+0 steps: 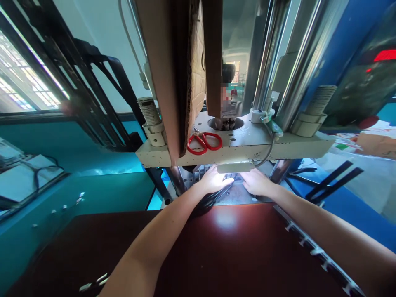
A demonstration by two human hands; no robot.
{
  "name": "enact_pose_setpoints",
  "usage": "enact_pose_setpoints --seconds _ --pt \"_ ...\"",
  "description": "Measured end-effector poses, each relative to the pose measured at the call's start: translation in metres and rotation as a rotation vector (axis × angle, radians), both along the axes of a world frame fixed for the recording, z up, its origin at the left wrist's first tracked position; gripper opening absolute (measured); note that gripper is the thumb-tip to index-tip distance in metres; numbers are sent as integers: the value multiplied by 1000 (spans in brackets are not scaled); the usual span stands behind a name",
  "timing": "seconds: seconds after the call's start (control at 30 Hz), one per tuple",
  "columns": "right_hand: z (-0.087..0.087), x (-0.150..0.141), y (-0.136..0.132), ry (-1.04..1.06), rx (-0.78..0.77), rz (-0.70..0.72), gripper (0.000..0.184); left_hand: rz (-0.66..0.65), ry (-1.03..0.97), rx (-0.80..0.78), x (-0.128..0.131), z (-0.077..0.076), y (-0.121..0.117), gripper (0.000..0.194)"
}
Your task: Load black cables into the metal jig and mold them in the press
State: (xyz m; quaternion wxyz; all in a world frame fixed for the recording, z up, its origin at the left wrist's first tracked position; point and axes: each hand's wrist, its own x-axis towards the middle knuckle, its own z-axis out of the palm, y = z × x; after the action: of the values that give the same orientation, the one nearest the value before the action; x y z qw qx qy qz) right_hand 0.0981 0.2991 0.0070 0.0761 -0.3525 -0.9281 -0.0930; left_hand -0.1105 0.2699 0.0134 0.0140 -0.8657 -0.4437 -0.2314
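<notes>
While both forearms are reaching up the middle of the frame, the left hand (pixel 213 180) is resting over a bundle of black cables (pixel 206 201), its thumb pointing away from the curled fingers toward centre frame. The right hand (pixel 255 181) is angling in from the other side, its fingertips disappearing in glare beneath the lamp (pixel 235 167); whether either hand is gripping anything, the view is not showing. The cables are lying just below centre, running onto the lower metal plate (pixel 238 196) of the press. Crushing is looking like the gravest risk: if the upper plate (pixel 247 144) were descending with fingers between, they could be pinched. Loose cable loops could be snagging or getting trapped by the same motion, and glare could be hiding a misplaced wire. Red-handled scissors (pixel 198 153) are lying near the upper plate's front edge, so vibration or a bump could be sending them down onto the wrists. A toothed strip (pixel 316 251) is running beside the right forearm at lower right, where a careless sweep could be scraping skin. As for containers, brown cardboard (pixel 375 144) at the right edge is possibly forming a box, but its contents are not showing.
</notes>
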Motion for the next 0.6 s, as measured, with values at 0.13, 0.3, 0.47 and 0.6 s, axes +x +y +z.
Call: enact_pose_setpoints --seconds 0.13,0.3,0.47,0.6 --pt "1 -6 1 -33 46 17 36 9 32 46 0 -7 1 51" --pt "3 -4 3 -15 99 53 37 20 40 48 -1 -11 1 51" --pt "8 3 10 3 -56 32 30 25 22 32 -1 -12 4 50" --pt "0 0 10 40 -97 -89 30 43 23 19 0 -7 1 52"
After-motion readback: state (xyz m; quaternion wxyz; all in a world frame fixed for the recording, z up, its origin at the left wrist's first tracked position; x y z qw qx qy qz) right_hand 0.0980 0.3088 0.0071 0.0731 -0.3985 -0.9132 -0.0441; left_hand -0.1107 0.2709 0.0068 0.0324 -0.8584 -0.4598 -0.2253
